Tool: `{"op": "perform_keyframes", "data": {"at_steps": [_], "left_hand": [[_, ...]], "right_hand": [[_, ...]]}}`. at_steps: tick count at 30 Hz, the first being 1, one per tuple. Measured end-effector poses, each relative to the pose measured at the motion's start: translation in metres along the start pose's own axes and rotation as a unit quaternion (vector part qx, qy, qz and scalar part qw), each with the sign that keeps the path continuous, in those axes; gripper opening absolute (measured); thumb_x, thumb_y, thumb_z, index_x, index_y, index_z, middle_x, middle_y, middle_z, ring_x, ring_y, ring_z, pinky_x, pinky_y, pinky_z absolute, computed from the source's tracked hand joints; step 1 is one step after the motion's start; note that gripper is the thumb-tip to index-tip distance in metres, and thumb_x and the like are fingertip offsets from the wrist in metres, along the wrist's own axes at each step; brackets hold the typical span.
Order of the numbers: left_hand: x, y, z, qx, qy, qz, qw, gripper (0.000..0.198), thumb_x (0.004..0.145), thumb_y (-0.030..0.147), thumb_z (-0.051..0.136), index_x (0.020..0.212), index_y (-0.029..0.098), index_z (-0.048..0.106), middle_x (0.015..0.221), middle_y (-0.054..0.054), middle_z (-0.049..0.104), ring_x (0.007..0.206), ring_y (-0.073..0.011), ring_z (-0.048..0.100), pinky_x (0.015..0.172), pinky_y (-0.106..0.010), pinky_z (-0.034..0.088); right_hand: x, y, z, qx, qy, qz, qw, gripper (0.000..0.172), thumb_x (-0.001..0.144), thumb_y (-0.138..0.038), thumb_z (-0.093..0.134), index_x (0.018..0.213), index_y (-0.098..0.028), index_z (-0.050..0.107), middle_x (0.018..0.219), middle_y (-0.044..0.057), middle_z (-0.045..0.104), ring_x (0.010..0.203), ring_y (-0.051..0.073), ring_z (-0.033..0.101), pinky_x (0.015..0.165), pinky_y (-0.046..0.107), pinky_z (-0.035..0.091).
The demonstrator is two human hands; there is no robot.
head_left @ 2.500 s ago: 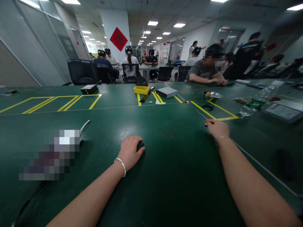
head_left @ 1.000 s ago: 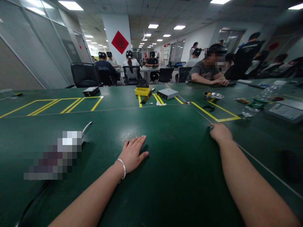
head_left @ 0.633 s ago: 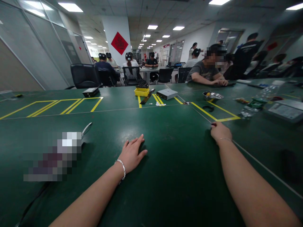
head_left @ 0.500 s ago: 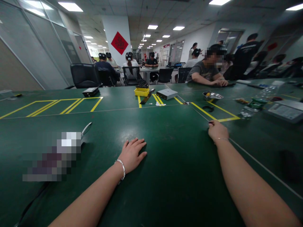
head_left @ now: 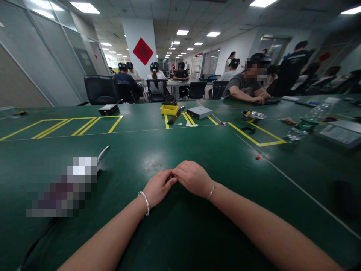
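My left hand [head_left: 158,187] and my right hand [head_left: 194,177] meet just above the green table [head_left: 180,229], fingertips touching. The fingers of both are bent and closed together. A tiny dark spot [head_left: 173,175] shows between the fingertips; most of it is hidden, so its kind cannot be made out. Off to the right, a small orange-red piece [head_left: 258,158] lies on the table near a seam, apart from both hands.
On the left lies a blurred-out item [head_left: 64,188] with a cable. Across the table are a yellow bin [head_left: 169,110], a grey metal box [head_left: 199,112], a black curved piece [head_left: 248,130] and a metal bowl [head_left: 254,114]. A plastic bottle [head_left: 306,122] stands right; a person [head_left: 245,84] sits beyond.
My right hand has come left from the table seam to my left hand, bringing a small dark thing. My left fingers, spread before, have closed. The orange-red piece now shows.
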State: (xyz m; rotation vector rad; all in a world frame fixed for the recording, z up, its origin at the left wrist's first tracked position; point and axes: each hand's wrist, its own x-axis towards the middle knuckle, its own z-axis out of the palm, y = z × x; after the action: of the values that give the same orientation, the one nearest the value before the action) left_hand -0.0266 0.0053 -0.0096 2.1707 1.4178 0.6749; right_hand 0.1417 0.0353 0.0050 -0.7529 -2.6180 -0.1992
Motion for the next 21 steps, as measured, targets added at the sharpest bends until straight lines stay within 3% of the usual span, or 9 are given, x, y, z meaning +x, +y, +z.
{"op": "perform_keyframes", "data": {"at_steps": [2, 5, 8, 10, 12, 15, 18, 21], "left_hand": [[0.001, 0.000, 0.000, -0.010, -0.006, -0.009, 1.000, 0.023, 0.083, 0.034, 0.038, 0.083, 0.019, 0.056, 0.080, -0.002, 0.061, 0.076, -0.0171, 0.055, 0.069, -0.028, 0.041], [0.001, -0.001, -0.002, -0.059, -0.012, -0.026, 0.998, 0.023, 0.084, 0.034, 0.036, 0.081, 0.021, 0.055, 0.078, 0.000, 0.062, 0.072, -0.0153, 0.056, 0.067, -0.027, 0.041], [0.000, -0.002, -0.003, -0.113, -0.003, -0.054, 0.992, 0.023, 0.084, 0.035, 0.035, 0.088, 0.022, 0.053, 0.083, 0.001, 0.065, 0.077, -0.0147, 0.057, 0.073, -0.027, 0.040], [0.000, -0.003, -0.003, -0.141, 0.009, -0.071, 0.987, 0.024, 0.084, 0.036, 0.035, 0.093, 0.022, 0.052, 0.086, 0.000, 0.066, 0.082, -0.0150, 0.058, 0.077, -0.028, 0.040], [0.000, -0.004, -0.002, -0.166, 0.015, -0.078, 0.983, 0.025, 0.084, 0.035, 0.034, 0.098, 0.021, 0.050, 0.087, -0.001, 0.066, 0.084, -0.0152, 0.059, 0.079, -0.029, 0.041], [0.000, -0.007, 0.000, -0.195, 0.021, -0.080, 0.977, 0.024, 0.084, 0.033, 0.034, 0.099, 0.020, 0.048, 0.088, -0.002, 0.066, 0.083, -0.0149, 0.059, 0.079, -0.030, 0.042], [0.000, -0.009, 0.002, -0.217, 0.030, -0.077, 0.973, 0.021, 0.085, 0.032, 0.034, 0.094, 0.019, 0.047, 0.089, -0.003, 0.066, 0.083, -0.0144, 0.059, 0.079, -0.030, 0.042], [0.000, -0.009, 0.001, -0.235, 0.039, -0.075, 0.968, 0.019, 0.085, 0.032, 0.033, 0.091, 0.019, 0.046, 0.090, -0.004, 0.066, 0.083, -0.0141, 0.059, 0.079, -0.031, 0.043]], "right_hand": [[0.001, -0.007, 0.002, 0.008, -0.009, -0.021, 1.000, 0.023, 0.085, -0.026, 0.037, 0.092, -0.017, 0.056, 0.083, 0.006, 0.059, 0.081, 0.016, 0.049, 0.074, 0.030, 0.037], [-0.003, 0.013, -0.005, 0.012, -0.004, 0.005, 1.000, 0.033, 0.082, -0.036, 0.041, 0.107, -0.017, 0.052, 0.097, 0.007, 0.058, 0.089, 0.017, 0.049, 0.080, 0.030, 0.038], [-0.022, 0.058, -0.020, -0.073, 0.032, 0.157, 0.984, 0.041, 0.082, -0.035, 0.040, 0.118, -0.015, 0.046, 0.113, 0.011, 0.052, 0.105, 0.021, 0.043, 0.089, 0.034, 0.033], [-0.046, 0.095, -0.030, -0.165, 0.054, 0.321, 0.931, 0.042, 0.082, -0.031, 0.039, 0.120, -0.015, 0.045, 0.122, 0.014, 0.045, 0.114, 0.026, 0.035, 0.091, 0.040, 0.030], [-0.077, 0.130, -0.036, -0.224, 0.045, 0.476, 0.849, 0.047, 0.080, -0.034, 0.039, 0.124, -0.017, 0.041, 0.129, 0.016, 0.036, 0.120, 0.034, 0.025, 0.090, 0.049, 0.028], [-0.117, 0.167, -0.039, -0.199, -0.042, 0.612, 0.764, 0.050, 0.081, -0.037, 0.033, 0.125, -0.014, 0.041, 0.128, 0.021, 0.035, 0.117, 0.037, 0.029, 0.084, 0.052, 0.032], [-0.135, 0.183, -0.036, -0.139, -0.135, 0.637, 0.746, 0.044, 0.078, -0.028, 0.034, 0.112, -0.008, 0.054, 0.115, 0.024, 0.047, 0.107, 0.033, 0.044, 0.080, 0.045, 0.038], [-0.132, 0.181, -0.033, -0.139, -0.160, 0.639, 0.739, 0.035, 0.072, -0.016, 0.038, 0.095, -0.005, 0.063, 0.103, 0.025, 0.054, 0.098, 0.031, 0.050, 0.074, 0.042, 0.041]]}}
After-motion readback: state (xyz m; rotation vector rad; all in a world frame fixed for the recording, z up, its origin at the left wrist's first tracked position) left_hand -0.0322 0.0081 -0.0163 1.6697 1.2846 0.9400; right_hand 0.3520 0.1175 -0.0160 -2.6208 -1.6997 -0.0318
